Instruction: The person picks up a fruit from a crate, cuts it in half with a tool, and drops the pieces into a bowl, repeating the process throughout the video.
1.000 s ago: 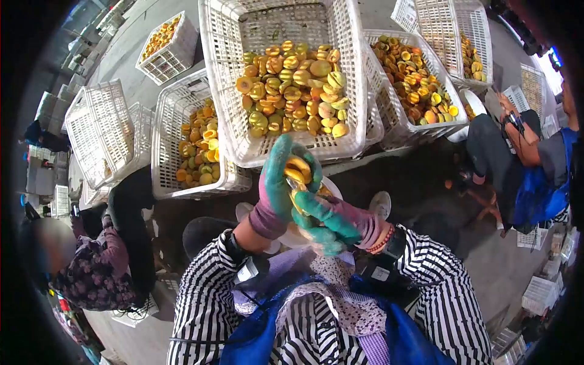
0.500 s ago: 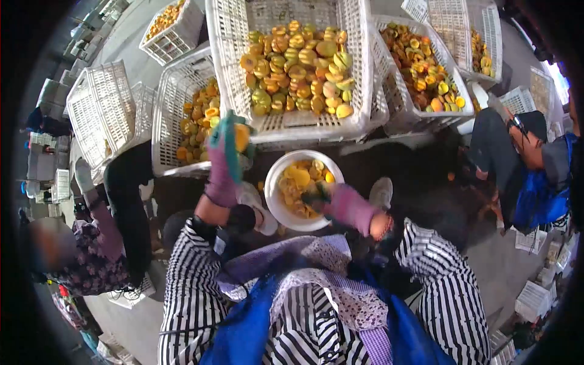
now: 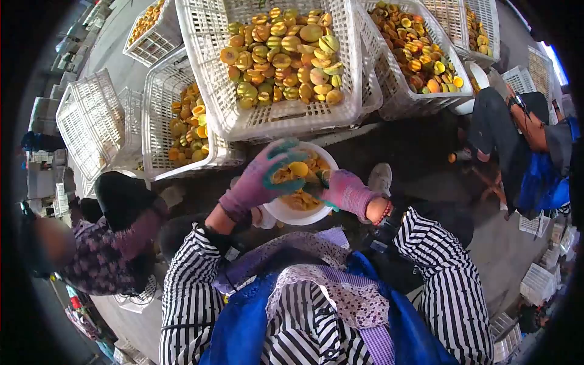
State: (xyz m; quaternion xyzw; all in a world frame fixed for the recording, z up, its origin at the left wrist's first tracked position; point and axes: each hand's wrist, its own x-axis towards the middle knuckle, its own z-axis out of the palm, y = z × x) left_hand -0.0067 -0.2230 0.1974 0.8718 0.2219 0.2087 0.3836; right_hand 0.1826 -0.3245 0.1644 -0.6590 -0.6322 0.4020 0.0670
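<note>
A white bucket [image 3: 329,159] stands on the ground before me, holding yellow-orange fruit pieces. My left hand [image 3: 261,177], in a pink glove with green fingers, reaches over its left side. Its fingers and thumb curl round a yellow fruit half [image 3: 298,169]. My right hand [image 3: 347,190], gloved alike, is closed at the bucket's right side. Something dark is at its fingertips, close to the fruit half, but I cannot make out what it is. Beyond the bucket, a large white crate [image 3: 286,125] holds many green and orange fruits, several with cut stripes.
To the left is a crate [image 3: 152,121] of fruit, and at the right another crate [image 3: 426,104] of orange pieces. Stacked white crates [image 3: 91,118] stand at far left. One person [image 3: 100,255] sits on my left, another [image 3: 517,137] on my right.
My left hand has come down and right from the edge of the large crate to the bucket, with the fruit half in it. My right hand has stayed by the bucket, and the view has shifted slightly.
</note>
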